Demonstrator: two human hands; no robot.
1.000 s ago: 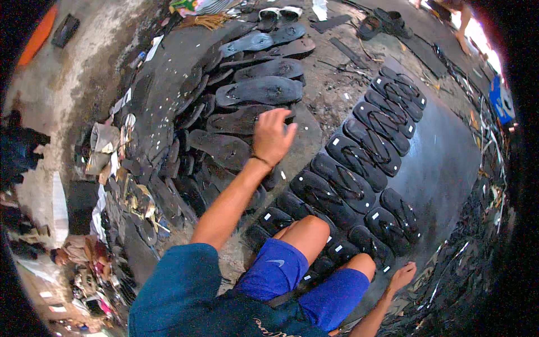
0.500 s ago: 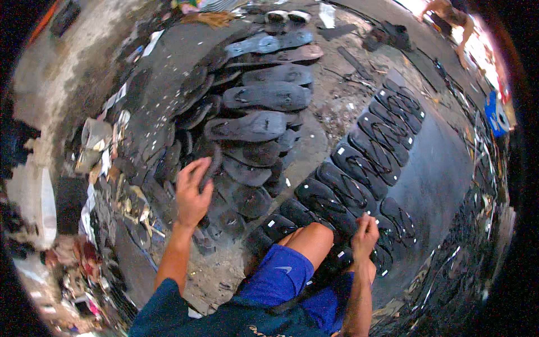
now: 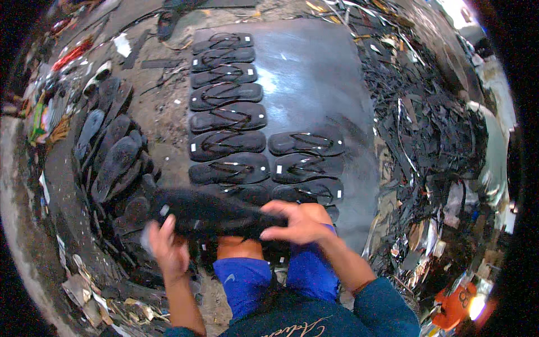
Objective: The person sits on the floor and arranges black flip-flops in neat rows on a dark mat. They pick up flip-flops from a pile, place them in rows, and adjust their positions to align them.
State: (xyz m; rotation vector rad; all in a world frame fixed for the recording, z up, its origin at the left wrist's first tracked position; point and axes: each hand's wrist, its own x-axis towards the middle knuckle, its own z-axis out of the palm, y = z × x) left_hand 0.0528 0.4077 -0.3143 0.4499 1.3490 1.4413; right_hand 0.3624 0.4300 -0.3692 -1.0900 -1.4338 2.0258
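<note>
A black flip-flop (image 3: 208,216), blurred by motion, is held level above my knees, its sole spanning the space between my hands. My right hand (image 3: 297,222) grips its right end between thumb and fingers. At the other end is my left hand (image 3: 170,247), beside a small white spot on the sole; its fingers are smeared, so its grip is unclear. Whether the strap is fitted cannot be made out. Beyond, finished-looking black flip-flops with straps and white tags lie in a long left row (image 3: 227,119) and a shorter right row (image 3: 306,144).
The flip-flops lie on a smooth dark sheet (image 3: 314,73). To the left is a heap of loose dark soles (image 3: 118,163). Black scraps (image 3: 432,135) pile up along the right side. An orange object (image 3: 455,303) sits at the lower right.
My view has swung right, from the sole heap to the rows. My left hand, earlier spread near the heap, and my right hand have come together at a black flip-flop, now held above my knees.
</note>
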